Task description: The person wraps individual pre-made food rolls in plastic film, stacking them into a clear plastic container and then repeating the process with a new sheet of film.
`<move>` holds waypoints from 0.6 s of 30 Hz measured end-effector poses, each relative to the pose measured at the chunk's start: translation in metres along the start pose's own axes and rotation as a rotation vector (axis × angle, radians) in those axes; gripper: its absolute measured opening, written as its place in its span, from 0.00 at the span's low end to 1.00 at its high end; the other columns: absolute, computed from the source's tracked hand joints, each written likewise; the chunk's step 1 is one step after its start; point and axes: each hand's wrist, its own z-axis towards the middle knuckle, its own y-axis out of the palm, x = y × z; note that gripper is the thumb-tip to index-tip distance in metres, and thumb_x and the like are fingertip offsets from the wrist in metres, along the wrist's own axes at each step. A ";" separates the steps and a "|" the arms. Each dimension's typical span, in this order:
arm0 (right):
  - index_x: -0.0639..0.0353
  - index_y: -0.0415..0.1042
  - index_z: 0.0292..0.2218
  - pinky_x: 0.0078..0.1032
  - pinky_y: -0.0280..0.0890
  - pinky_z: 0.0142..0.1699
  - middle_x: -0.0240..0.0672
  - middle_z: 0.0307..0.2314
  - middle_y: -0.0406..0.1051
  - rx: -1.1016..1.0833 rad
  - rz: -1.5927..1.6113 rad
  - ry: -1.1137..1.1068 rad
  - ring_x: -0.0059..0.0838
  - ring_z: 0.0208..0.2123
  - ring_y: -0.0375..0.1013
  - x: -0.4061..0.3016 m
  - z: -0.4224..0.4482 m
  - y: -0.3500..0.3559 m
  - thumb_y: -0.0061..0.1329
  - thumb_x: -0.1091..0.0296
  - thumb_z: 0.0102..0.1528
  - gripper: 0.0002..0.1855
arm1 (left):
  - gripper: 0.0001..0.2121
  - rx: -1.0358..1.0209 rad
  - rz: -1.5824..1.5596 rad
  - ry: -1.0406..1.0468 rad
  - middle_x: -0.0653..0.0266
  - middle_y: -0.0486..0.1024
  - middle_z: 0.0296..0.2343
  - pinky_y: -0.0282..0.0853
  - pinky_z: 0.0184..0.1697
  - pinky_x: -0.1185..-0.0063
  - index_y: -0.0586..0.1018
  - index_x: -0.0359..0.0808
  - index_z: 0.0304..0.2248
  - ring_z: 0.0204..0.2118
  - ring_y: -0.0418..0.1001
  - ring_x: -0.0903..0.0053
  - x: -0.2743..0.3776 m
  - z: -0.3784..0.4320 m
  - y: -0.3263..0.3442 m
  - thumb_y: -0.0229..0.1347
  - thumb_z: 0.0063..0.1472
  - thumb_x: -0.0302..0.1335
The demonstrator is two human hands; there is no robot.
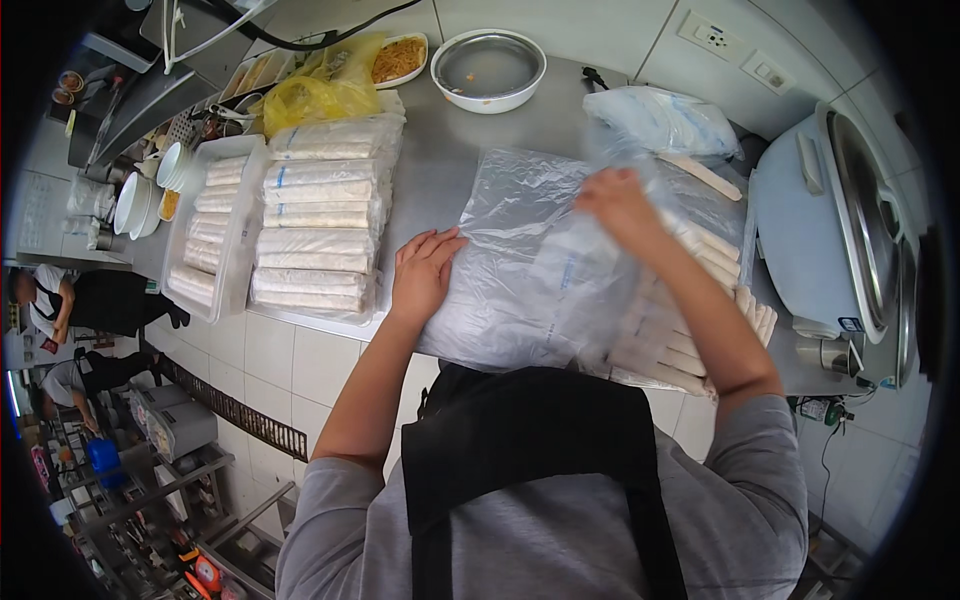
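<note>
A clear plastic sheet or bag (517, 202) lies spread on the steel counter (435, 127) before me. My left hand (426, 271) rests palm down at its left edge, fingertips touching the plastic and nothing gripped. Blurred by motion, my right hand (616, 199) pinches a clear plastic bag (589, 255) above the sheet's right part. Bluish print shows on this plastic. Right of it, pale dough-wrapped rolls (712, 255) lie in rows, partly hidden by my right forearm and the plastic. One pale roll (705, 176) lies apart behind them, beside a bundle of plastic bags (664, 120).
Bagged rolls (319, 240) are stacked at the left, beside a plastic bin (253, 225) of rolls. A white bowl (489, 71) and a dish of shredded food (400, 60) stand at the back. A large lidded cooker (802, 217) borders the right. Two people stand far left.
</note>
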 end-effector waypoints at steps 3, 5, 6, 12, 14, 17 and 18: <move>0.49 0.76 0.33 0.38 0.59 0.49 0.28 0.39 0.69 0.054 -0.211 0.236 0.32 0.45 0.66 0.080 -0.022 -0.047 0.46 0.67 0.52 0.08 | 0.12 0.020 0.017 -0.002 0.69 0.74 0.48 0.57 0.56 0.68 0.79 0.42 0.41 0.53 0.66 0.65 0.005 0.000 0.001 0.57 0.56 0.27; 0.49 0.76 0.36 0.38 0.60 0.49 0.28 0.40 0.69 -0.102 -0.397 0.393 0.32 0.45 0.67 0.125 -0.033 -0.081 0.46 0.69 0.52 0.10 | 0.13 0.028 0.029 -0.021 0.67 0.73 0.47 0.57 0.55 0.68 0.78 0.41 0.41 0.52 0.66 0.65 0.013 0.004 0.000 0.59 0.54 0.29; 0.50 0.76 0.37 0.38 0.61 0.48 0.29 0.40 0.69 0.011 -0.466 0.461 0.32 0.45 0.67 0.138 -0.042 -0.087 0.46 0.71 0.52 0.11 | 0.14 0.024 0.034 -0.031 0.65 0.73 0.46 0.57 0.55 0.67 0.78 0.40 0.41 0.52 0.66 0.65 0.021 0.011 0.000 0.60 0.53 0.30; 0.53 0.73 0.39 0.40 0.66 0.43 0.40 0.39 0.70 0.383 -0.306 0.581 0.42 0.41 0.70 0.096 -0.028 -0.080 0.44 0.74 0.53 0.11 | 0.22 -0.238 -0.230 0.200 0.60 0.70 0.47 0.56 0.57 0.63 0.76 0.38 0.43 0.53 0.65 0.62 0.050 0.023 0.022 0.64 0.50 0.36; 0.56 0.74 0.42 0.39 0.68 0.40 0.45 0.36 0.73 0.188 -0.025 0.639 0.48 0.34 0.72 0.057 -0.044 -0.036 0.48 0.72 0.54 0.12 | 0.25 -0.414 -0.350 0.303 0.60 0.68 0.50 0.55 0.58 0.61 0.74 0.40 0.46 0.55 0.63 0.61 0.067 0.019 0.034 0.64 0.50 0.39; 0.63 0.74 0.34 0.34 0.69 0.34 0.45 0.25 0.73 0.013 0.577 0.792 0.40 0.27 0.75 -0.010 -0.051 -0.020 0.50 0.63 0.56 0.11 | 0.30 -0.459 -0.244 0.376 0.61 0.64 0.55 0.53 0.60 0.59 0.71 0.45 0.53 0.60 0.58 0.59 0.091 0.004 0.034 0.62 0.51 0.44; 0.63 0.74 0.35 0.28 0.68 0.32 0.40 0.26 0.74 -0.067 0.788 0.895 0.31 0.26 0.73 -0.029 -0.053 -0.024 0.50 0.66 0.57 0.10 | 0.31 -0.410 -0.137 0.395 0.61 0.62 0.57 0.52 0.61 0.59 0.69 0.47 0.54 0.61 0.56 0.58 0.090 0.002 0.034 0.62 0.51 0.46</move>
